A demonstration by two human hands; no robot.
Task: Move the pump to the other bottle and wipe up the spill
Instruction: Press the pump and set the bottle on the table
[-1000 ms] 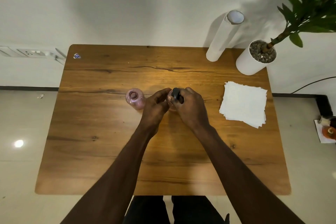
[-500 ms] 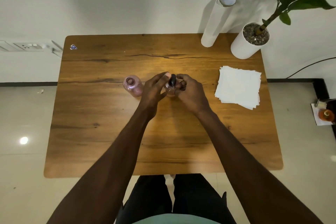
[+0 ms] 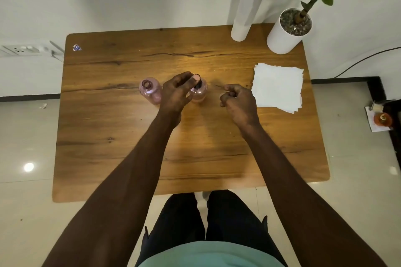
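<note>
Two small pink bottles stand at the middle of the wooden table. The left bottle is open, with no cap. The right bottle carries the black pump. My left hand sits between the two bottles, its fingers closed on the pump and one fingertip on top of it. My right hand hovers to the right of that bottle, apart from it, fingers curled with nothing in them. I cannot make out a spill on the wood.
A stack of white paper napkins lies just right of my right hand. A white paper roll and a white plant pot stand at the back right corner. A small sticker marks the back left.
Both hands were together on the pump and the right bottle. My right hand has let go and moved right toward the napkins; my left hand stays on the pump.
</note>
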